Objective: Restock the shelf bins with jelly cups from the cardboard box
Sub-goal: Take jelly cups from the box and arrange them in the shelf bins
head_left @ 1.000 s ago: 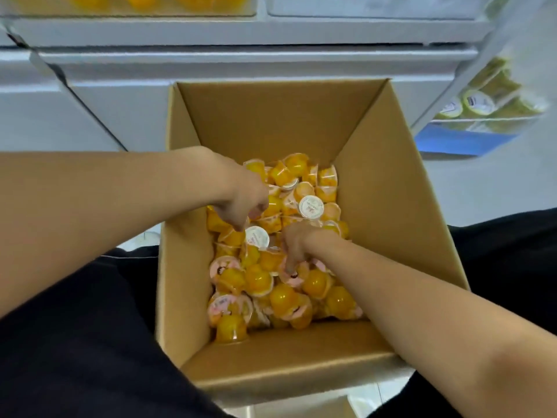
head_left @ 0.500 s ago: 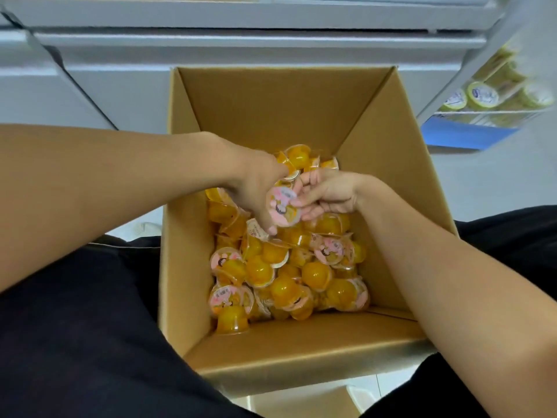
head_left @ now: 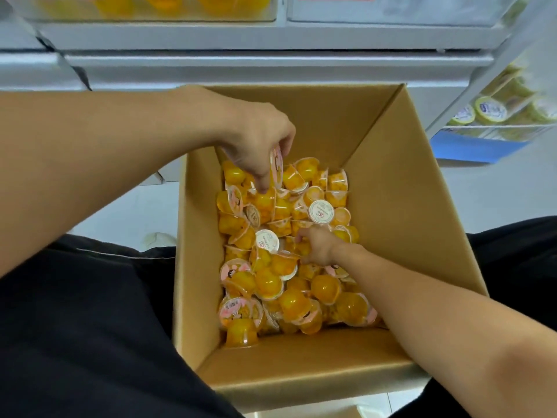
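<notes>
Grey metal shelving (head_left: 271, 37) fills the top of your view, blurred. On its upper level sit two clear plastic shelf bins: the left bin (head_left: 144, 9) holds orange jelly cups, and the right bin (head_left: 391, 9) shows only a pale blur with a red strip at its top edge.

Below the shelving, between your black-clothed legs (head_left: 84, 327), stands a large open brown cardboard box (head_left: 401, 212). Its floor is covered with a loose heap of small clear plastic jelly cups (head_left: 283, 267) filled with orange-yellow jelly and fruit pieces. Some lie lid up, showing pink foil lids with a cartoon face; others show round white lids (head_left: 321, 211) with small red print too fine to read.

Your left hand (head_left: 256, 146) hangs over the far left of the heap, its fingers curled and pinching one pink-lidded jelly cup (head_left: 276, 168) held on edge just above the pile.

Your right hand (head_left: 316, 245) reaches down into the middle of the heap, its fingers curled among the cups; you cannot tell from here whether it grips one.

To the right, on a lower shelf with a blue front edge (head_left: 473, 146), lie round pale yellow-green tubs (head_left: 491, 110) with white lids bearing a blue logo, too blurred to read.
</notes>
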